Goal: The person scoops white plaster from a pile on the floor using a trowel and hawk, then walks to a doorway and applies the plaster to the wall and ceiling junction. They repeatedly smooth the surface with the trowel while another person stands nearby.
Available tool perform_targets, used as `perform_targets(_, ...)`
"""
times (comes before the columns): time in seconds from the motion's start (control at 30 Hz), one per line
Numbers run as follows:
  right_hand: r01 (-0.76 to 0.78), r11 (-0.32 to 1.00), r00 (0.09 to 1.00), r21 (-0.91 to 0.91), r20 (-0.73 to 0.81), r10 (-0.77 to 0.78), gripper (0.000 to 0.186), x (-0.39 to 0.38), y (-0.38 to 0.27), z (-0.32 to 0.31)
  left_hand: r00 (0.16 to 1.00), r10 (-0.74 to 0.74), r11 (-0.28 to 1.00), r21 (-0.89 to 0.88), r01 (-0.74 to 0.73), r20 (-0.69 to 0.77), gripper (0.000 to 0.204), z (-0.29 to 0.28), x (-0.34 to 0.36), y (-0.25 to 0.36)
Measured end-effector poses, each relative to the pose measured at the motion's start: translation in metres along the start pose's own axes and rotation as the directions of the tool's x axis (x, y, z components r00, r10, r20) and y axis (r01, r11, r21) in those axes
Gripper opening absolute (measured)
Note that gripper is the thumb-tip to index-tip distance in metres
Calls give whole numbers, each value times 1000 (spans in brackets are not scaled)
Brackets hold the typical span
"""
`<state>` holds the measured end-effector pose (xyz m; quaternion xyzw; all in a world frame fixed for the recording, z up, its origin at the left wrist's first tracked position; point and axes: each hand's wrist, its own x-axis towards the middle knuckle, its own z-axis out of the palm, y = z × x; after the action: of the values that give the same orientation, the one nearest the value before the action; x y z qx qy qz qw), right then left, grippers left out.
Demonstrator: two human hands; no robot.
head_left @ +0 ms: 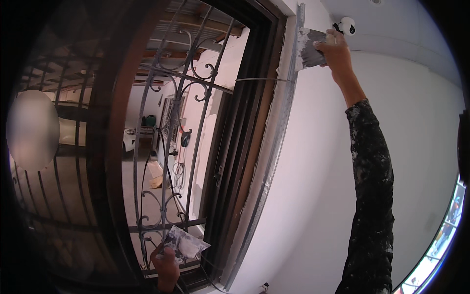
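Observation:
High at the upper right, my right hand (336, 53) grips a wide putty knife (311, 48) smeared with white compound. Its blade lies against the top of a metal corner bead (278, 142) that runs down the wall edge beside the window. Low in front of the window grille, my left hand (166, 267) is closed around a second putty knife (175, 238), held blade up. A lump of white filler (190, 246) sits on that blade. The left handle is mostly hidden by my fingers.
A dark window frame (249, 122) with a scrolled iron grille (166, 132) fills the left. A thin wire (262, 79) crosses from the grille to the corner bead. A white camera (347, 25) is mounted near the ceiling, close to my right hand. The white wall (313, 171) stretches right.

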<state>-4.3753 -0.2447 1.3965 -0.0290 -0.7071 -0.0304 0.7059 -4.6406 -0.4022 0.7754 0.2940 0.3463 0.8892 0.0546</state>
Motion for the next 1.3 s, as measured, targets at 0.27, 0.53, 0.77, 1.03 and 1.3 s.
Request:
perform_targets(0.27, -31, 990, 999, -138, -31, 27, 61, 12, 14, 40, 991, -106, 990, 98, 97, 84, 52, -14, 8, -14)
perform_targets(0.53, -32, 979, 998, -201, -58, 21, 58, 15, 16, 46, 998, -59, 959, 280, 48, 30, 52, -15, 8, -8)
perform_targets(0.77, -34, 983, 999, -182, -44, 27, 59, 19, 22, 46, 972, 102, 870, 455, -191, 212, 45, -26, 6, -14)
perform_targets(1.03, -56, 953, 996, -297, -78, 35, 58, 20, 15, 53, 987, 159, 972, 170, -160, 21, 36, -10, 7, -24)
perform_targets(1.3, -92, 922, 989, -375, -139, 42, 55, 7, 5, 37, 998, -54, 978, -199, 57, 21, 42, -7, 3, -10)
